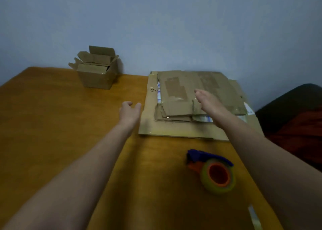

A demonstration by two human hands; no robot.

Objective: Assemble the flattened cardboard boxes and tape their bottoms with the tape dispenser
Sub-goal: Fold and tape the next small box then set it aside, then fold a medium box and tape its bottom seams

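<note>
A stack of flattened cardboard boxes (pixel 176 94) lies at the far right of the wooden table (pixel 52 116). My right hand (pixel 208 101) hovers over the stack with fingers straight, holding nothing. My left hand (pixel 129 111) reaches beside the stack's left edge, fingers loosely curved and empty. A tape dispenser (pixel 211 170) with a blue and orange body and a roll of clear tape lies on the table near me, in front of the stack. An assembled small box (pixel 97 74) stands at the far left by the wall, its top flaps open.
A blue-grey wall (pixel 156 21) runs behind the table. A dark seat with red fabric (pixel 294 121) sits off the table's right edge. A short strip of tape (pixel 253 214) lies on the table near the front right.
</note>
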